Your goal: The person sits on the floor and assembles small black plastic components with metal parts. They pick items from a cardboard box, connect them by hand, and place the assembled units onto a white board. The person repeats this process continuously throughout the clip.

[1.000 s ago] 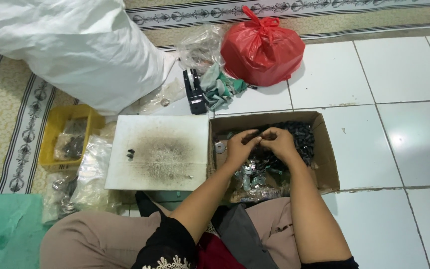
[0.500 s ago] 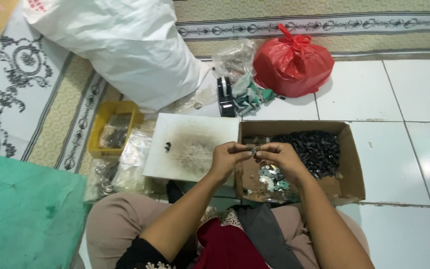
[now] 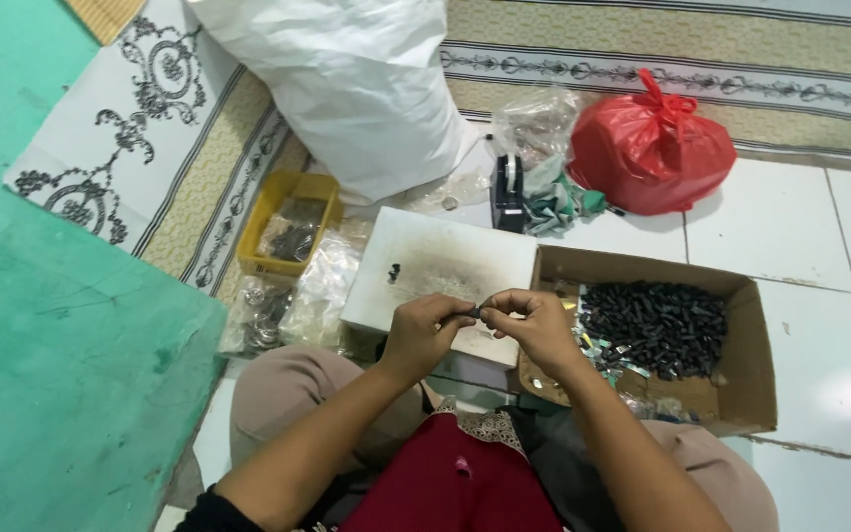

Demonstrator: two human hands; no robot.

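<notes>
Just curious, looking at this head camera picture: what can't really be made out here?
- Small dark piece between the left hand and right hand: too small, fingers cover it.
- Red bag: knotted shut, contents hidden.
- White sack: top cut off by the edge.
- Dark parts in the cardboard box: too small to identify.

A home floor used for piecework: white tiles [image 3: 800, 236], patterned mat [image 3: 110, 187], cardboard box [image 3: 741, 345] of small parts.

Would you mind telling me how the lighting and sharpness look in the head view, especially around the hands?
Head view: even, soft light; faint glare on the white floor tiles at right; the left hand and right hand are fairly sharp, but the small dark piece pinched between them is too tiny to resolve.
</notes>
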